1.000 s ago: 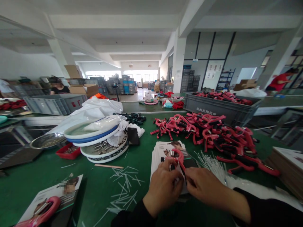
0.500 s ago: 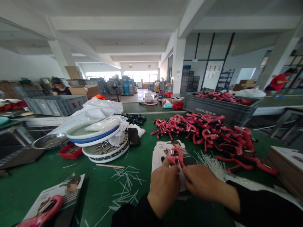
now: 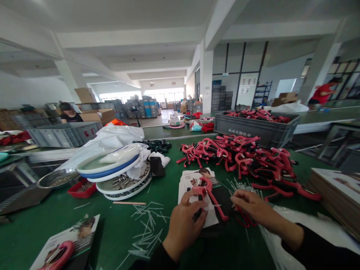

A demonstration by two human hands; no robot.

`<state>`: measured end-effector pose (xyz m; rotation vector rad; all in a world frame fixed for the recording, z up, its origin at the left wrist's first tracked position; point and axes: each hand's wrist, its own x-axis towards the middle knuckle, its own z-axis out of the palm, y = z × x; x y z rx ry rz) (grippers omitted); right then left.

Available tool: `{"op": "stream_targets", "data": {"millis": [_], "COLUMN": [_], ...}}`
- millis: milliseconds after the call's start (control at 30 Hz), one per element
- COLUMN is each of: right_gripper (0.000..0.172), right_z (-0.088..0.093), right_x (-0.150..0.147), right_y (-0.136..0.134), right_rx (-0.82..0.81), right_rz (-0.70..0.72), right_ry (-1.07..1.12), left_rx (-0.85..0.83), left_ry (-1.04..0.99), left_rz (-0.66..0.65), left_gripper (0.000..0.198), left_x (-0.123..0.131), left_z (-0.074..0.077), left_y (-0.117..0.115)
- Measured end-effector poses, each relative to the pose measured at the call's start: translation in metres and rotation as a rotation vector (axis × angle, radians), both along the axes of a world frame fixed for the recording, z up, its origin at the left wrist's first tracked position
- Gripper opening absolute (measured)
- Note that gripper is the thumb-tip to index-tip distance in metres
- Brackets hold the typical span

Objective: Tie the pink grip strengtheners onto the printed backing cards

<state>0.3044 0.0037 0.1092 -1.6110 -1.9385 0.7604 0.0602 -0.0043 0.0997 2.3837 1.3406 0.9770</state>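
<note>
L hand [image 3: 184,228] closed around the lower end of a red-and-black grip trainer [image 3: 206,184], fingers wrapped at the front, a short black handle showing below them [image 3: 197,214]. Trainer sits upright-ish against a printed product card [image 3: 194,183], its long red arm slanting down to the R.

Main change: R hand [image 3: 253,206] has moved off the trainer and out to the R, now well apart from L hand. Fingers loosely curled, wrist turned in, forearm in a black sleeve [image 3: 298,240] reaching in from the lower R. Thin red loop [image 3: 244,219] just under it; can't tell if that hand holds anything.

White plastic ties [image 3: 242,185] lie just past R hand, loose white strips [image 3: 146,232] on the green table [image 3: 112,228] to the L. Another card w/ pink trainer [image 3: 63,249] at lower L; stacked cards [image 3: 334,187] at far R.

Further on: big heap of red-black trainers [image 3: 247,157], stacked round trays w/ metal parts [image 3: 122,183], red tray [image 3: 81,189], steel bowl [image 3: 57,179]. Beyond, grey crate of trainers [image 3: 253,129]. Co-workers at far L [image 3: 70,114] and far R [image 3: 322,93].
</note>
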Motion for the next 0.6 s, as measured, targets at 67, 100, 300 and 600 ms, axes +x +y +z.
{"op": "stream_targets", "data": {"millis": [67, 100, 300, 600], "right_gripper": [0.027, 0.021, 0.023, 0.017], "right_z": [-0.015, -0.022, -0.02, 0.019], "right_x": [0.024, 0.033, 0.03, -0.059], "right_y": [0.001, 0.001, -0.007, -0.016], "right_rx": [0.054, 0.058, 0.224, 0.613], "right_rz": [-0.094, -0.11, -0.146, 0.361], "right_ry": [-0.233, -0.3, -0.35, -0.822], "left_rx": [0.03, 0.043, 0.069, 0.015], "left_ry": [0.001, 0.011, 0.011, -0.009], "left_rz": [0.005, 0.011, 0.047, 0.029], "left_gripper": [0.021, 0.021, 0.021, 0.019], "left_x": [0.0, 0.001, 0.01, 0.012], "left_z": [-0.003, -0.004, 0.0, -0.002], "left_y": [-0.004, -0.006, -0.003, 0.001]}}
